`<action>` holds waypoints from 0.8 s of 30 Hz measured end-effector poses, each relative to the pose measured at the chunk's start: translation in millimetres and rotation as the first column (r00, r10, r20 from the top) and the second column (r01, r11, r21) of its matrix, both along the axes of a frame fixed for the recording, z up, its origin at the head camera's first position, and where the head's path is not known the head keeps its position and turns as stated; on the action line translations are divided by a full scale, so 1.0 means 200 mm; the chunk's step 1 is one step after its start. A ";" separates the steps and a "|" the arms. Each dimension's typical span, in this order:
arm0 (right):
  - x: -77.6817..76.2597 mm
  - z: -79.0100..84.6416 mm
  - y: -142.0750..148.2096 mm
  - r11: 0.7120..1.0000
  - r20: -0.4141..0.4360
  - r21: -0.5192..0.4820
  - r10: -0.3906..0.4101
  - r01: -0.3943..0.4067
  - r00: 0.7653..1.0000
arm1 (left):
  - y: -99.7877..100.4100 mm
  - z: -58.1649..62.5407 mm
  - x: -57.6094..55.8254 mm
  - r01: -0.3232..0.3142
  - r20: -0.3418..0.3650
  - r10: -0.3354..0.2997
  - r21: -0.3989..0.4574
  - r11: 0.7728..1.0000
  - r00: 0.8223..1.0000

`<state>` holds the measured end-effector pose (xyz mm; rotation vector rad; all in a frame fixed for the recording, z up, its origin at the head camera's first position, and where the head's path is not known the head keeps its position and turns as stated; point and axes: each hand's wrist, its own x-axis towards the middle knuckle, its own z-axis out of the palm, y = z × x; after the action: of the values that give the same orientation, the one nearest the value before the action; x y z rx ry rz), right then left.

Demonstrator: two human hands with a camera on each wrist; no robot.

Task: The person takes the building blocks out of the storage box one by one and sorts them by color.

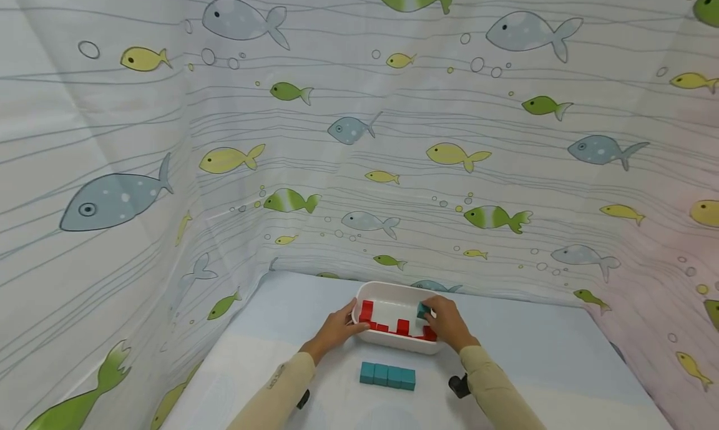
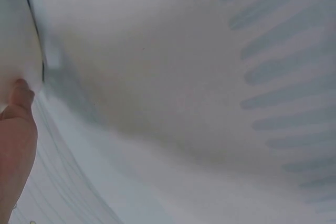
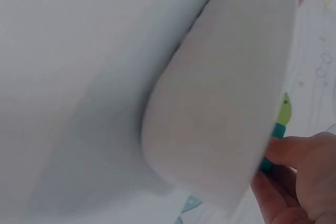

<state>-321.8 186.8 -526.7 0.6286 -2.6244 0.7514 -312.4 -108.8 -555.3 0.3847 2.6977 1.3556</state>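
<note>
A white oblong plastic container (image 1: 387,341) stands on the table with several red blocks (image 1: 402,327) inside it, mostly along its near side. My left hand (image 1: 337,328) holds the container's left end, its thumb at the near rim and its fingers round the outer side. In the left wrist view, part of that hand (image 2: 18,140) touches the container wall (image 2: 18,35). Over the right end, my right hand (image 1: 446,317) pinches a teal cube (image 1: 422,310) at the container's inside. The right wrist view shows the cube (image 3: 266,164) partly hidden by the fingers and rim.
In front of the container, several teal cubes (image 1: 387,376) lie in a straight row on the pale table (image 1: 331,392). Fish-patterned sheeting (image 1: 421,118) closes off the back and sides. Dark wrist-worn devices (image 1: 459,386) sit under the forearms.
</note>
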 end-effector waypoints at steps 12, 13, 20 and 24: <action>0.20 0.16 0.00 0.972 0.119 -0.221 0.110 -0.081 0.987 | 0.01 0.01 0.01 0.001 0.010 -0.001 0.005 1.000 1.000; 0.22 0.16 0.01 0.971 0.126 -0.221 0.115 -0.085 0.985 | 0.01 0.01 0.01 0.002 0.012 -0.002 0.006 1.000 1.000; 0.33 0.14 0.02 0.974 0.124 -0.184 0.154 -0.130 0.980 | 0.01 0.02 0.03 0.008 -0.003 -0.008 0.019 1.000 1.000; 0.38 0.13 0.01 0.970 0.140 -0.196 0.172 -0.143 0.975 | 0.00 0.02 0.03 0.012 -0.018 -0.011 0.029 1.000 1.000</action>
<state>-246.3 189.5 -501.4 0.7594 -2.6237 1.1206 -307.3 -108.2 -551.1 0.4164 2.6886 1.3958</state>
